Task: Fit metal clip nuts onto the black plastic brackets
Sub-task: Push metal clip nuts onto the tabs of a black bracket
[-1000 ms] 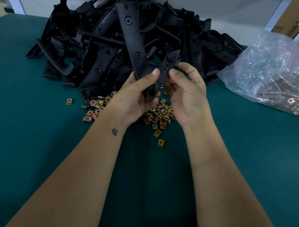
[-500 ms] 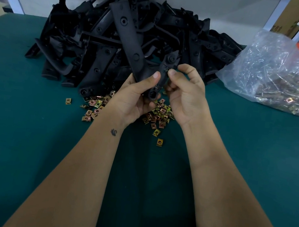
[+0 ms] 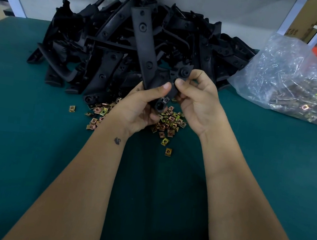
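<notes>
A long black plastic bracket (image 3: 144,42) is held above the green table, its upper end pointing up and left. My left hand (image 3: 139,107) grips its lower part, thumb laid across the front. My right hand (image 3: 196,103) pinches the bracket's short right arm (image 3: 183,73) between thumb and curled fingers. A metal clip nut (image 3: 165,100) sits on the bracket's lower end, just below my left thumb. Loose brass-coloured clip nuts (image 3: 170,121) lie scattered on the table under my hands.
A large heap of black brackets (image 3: 106,51) fills the back of the green table (image 3: 25,162). A clear plastic bag of clip nuts (image 3: 287,81) lies at the right. A single nut (image 3: 168,152) lies nearest me. White frame posts and cardboard stand behind.
The bracket has been tilted slightly, its top end shifting a little. My right fingers have curled tighter on the short arm. Both hands stay in about the same place.
</notes>
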### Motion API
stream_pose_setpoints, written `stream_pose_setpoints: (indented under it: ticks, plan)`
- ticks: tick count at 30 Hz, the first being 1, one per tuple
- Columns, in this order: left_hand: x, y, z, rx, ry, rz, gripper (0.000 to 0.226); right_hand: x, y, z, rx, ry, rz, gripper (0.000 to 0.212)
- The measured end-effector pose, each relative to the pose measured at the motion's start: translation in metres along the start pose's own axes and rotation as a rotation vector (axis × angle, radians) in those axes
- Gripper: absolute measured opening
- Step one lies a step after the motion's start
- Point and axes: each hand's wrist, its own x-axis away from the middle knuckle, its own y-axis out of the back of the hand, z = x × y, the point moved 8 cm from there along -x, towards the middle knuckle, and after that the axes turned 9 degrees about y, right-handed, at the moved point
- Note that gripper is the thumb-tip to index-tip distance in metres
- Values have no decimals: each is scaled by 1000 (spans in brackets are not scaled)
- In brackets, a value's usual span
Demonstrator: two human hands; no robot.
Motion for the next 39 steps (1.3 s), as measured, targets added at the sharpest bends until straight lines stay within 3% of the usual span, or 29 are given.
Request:
stream_pose_setpoints:
  ticks: [15, 22, 24, 29, 31, 36, 39]
  plan:
    - [-1, -2, 0, -18, -32, 5, 28, 2, 1, -7, -93, -37, -110, 27]
    - [-2, -9, 5, 252, -1, 114, 21, 1, -8, -5, -75, -13, -97, 9]
    - [-3, -10, 5, 312, 6, 117, 32, 2, -9, -6, -37, -23, -117, 21]
    - [-6, -11, 3, 270, -53, 90, 6, 7, -8, 9, 392, 131, -186, 36]
    - [-6, -12, 1, 270, -79, 88, 9, 11, -11, 14, 523, 209, -207, 43]
    - [-11, -10, 0, 174, -126, 70, 16, 15, -16, 22, 922, 342, -234, 26]
    - [-10, -11, -1, 153, -139, 81, 17, 15, -12, 22, 1004, 357, -255, 30]
